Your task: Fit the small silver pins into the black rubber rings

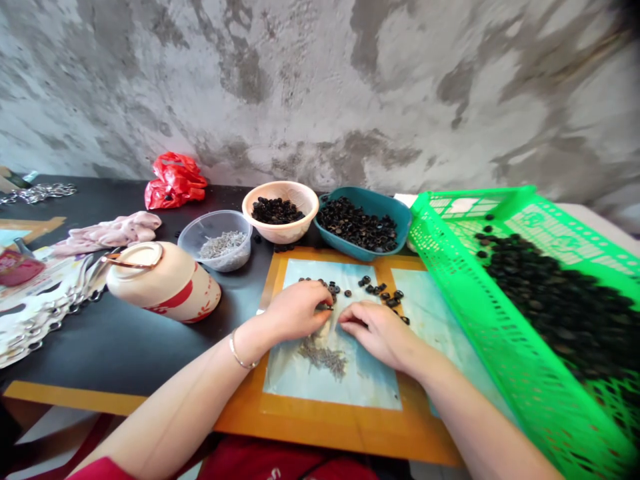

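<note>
My left hand [296,311] is over the pale blue sheet [367,387], thumb and fingers pinched on a small black plastic piece [326,307]. Just to its right, my right hand [383,333] has its fingertips pressed together; whatever lies between them is too small to make out. A gap separates the two hands. Below them a loose pile of small grey metal pins or screws [325,359] is spread on the sheet. Beyond the hands lie several small black ring-like pieces [383,291], some of them partly behind my left hand.
At the back stand a clear bowl of metal pins [193,237], a pink bowl [283,233] and a teal basin [350,248] of black pieces. A green crate [450,293] fills the right. A cream jar [170,283], pink glove [110,232] and red bag [175,180] are left.
</note>
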Demonstrator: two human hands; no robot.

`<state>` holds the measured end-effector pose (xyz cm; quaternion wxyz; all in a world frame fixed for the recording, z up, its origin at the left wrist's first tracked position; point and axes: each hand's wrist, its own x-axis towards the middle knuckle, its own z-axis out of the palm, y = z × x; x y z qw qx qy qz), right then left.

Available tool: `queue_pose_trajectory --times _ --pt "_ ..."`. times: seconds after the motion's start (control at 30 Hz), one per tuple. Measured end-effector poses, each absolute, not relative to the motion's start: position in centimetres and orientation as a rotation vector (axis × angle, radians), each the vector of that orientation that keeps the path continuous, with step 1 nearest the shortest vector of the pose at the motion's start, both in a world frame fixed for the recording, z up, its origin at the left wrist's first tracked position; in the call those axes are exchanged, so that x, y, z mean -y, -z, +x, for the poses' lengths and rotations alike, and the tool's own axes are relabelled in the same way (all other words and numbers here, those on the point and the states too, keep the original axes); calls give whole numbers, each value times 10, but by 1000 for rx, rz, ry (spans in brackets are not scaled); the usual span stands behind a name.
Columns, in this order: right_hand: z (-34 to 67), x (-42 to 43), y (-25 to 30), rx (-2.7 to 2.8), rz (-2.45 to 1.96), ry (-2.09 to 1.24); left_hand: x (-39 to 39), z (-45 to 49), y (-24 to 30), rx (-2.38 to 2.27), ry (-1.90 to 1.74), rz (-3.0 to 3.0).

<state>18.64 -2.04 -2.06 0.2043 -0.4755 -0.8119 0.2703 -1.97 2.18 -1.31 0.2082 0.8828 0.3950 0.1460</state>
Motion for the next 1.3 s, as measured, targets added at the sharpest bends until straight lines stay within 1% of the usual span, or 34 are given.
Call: queue_pose_trajectory --times 0.13,0.4,0.6,0.7,0.87,1.0,1.3 --pt "189 18 20 2190 -1233 -717 -21 -18 12 -1056 -362 2418" --pt "191 17 20 2011 -1478 -887 -17 -15 11 -1047 -224 2508" --pt "191 15 20 2151 -1466 -739 -15 -13 16 -1071 -196 2560" --pt "190 15 18 2180 -1439 -723 -14 -12 15 -1068 -260 2524" --pt "191 15 15 1883 -1518 -904 -10 -9 14 -1066 -486 2178" --pt "191 16 13 1769 -1481 -933 -7 -6 14 -1002 -584 1969" --pt "186 20 9 1767 -1468 -968 -5 -5 8 -1025 -618 2018"
